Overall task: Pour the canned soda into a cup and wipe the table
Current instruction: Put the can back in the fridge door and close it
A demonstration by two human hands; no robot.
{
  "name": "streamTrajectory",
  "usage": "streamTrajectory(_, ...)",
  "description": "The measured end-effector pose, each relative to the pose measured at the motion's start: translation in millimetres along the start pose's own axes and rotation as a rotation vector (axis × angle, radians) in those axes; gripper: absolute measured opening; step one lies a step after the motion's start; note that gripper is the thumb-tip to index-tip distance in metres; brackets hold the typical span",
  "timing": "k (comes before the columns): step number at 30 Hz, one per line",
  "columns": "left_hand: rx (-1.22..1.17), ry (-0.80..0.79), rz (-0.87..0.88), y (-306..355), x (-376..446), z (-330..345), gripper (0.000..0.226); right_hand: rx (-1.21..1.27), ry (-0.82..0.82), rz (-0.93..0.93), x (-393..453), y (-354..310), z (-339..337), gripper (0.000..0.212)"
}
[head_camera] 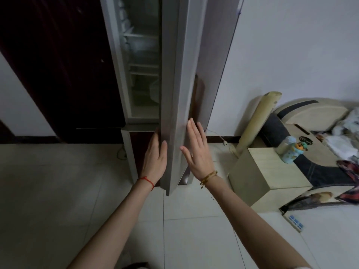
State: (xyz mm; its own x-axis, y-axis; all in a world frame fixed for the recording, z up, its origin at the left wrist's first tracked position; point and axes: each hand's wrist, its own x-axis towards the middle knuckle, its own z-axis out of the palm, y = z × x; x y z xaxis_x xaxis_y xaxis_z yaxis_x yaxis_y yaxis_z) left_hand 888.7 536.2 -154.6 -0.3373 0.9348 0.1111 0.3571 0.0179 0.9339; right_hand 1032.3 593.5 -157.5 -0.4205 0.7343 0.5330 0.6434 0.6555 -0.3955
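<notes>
Fridge door (175,113) ajar, edge-on, blocking shelves (142,65) behind. Left hand (155,156) grasping door's inner edge; right hand (197,150) flat, released, against outer face. Nightstand (260,171) right. Soda can unseen.

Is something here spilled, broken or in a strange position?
No spill or damage shows. The fridge door stands ajar, with the left hand holding its edge and the right hand flat against it. A rolled mat leans on the wall.
</notes>
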Motion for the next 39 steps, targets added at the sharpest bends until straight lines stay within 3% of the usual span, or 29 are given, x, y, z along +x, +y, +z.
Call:
streamTrajectory(9, -0.030, 0.070, -0.017, -33.3, 68.4, -70.3, 0.049, -0.032, 0.009, -0.093, 63.5, -35.5, 65.9, 0.064)
streamTrajectory(14, -0.019, 0.035, 0.020, -60.2, 113.5, -110.6, 0.056, -0.045, 0.044, -0.128, 111.3, -56.1, 104.2, 0.062)
streamTrajectory(20, 0.017, -0.014, 0.069, -72.4, 162.0, -148.5, 0.047, -0.109, 0.026, -0.088, 167.3, -69.1, 144.9, 0.063)
streamTrajectory(30, 0.127, -0.083, 0.048, -109.6, 252.0, -185.6, 0.055, -0.169, 0.004, -0.004, 236.1, -83.1, 195.2, 0.065)
streamTrajectory(39, 0.166, -0.047, 0.088, -126.9, 318.0, -192.3, 0.063, -0.205, -0.010, 0.003, 287.6, -72.9, 227.5, 0.066)
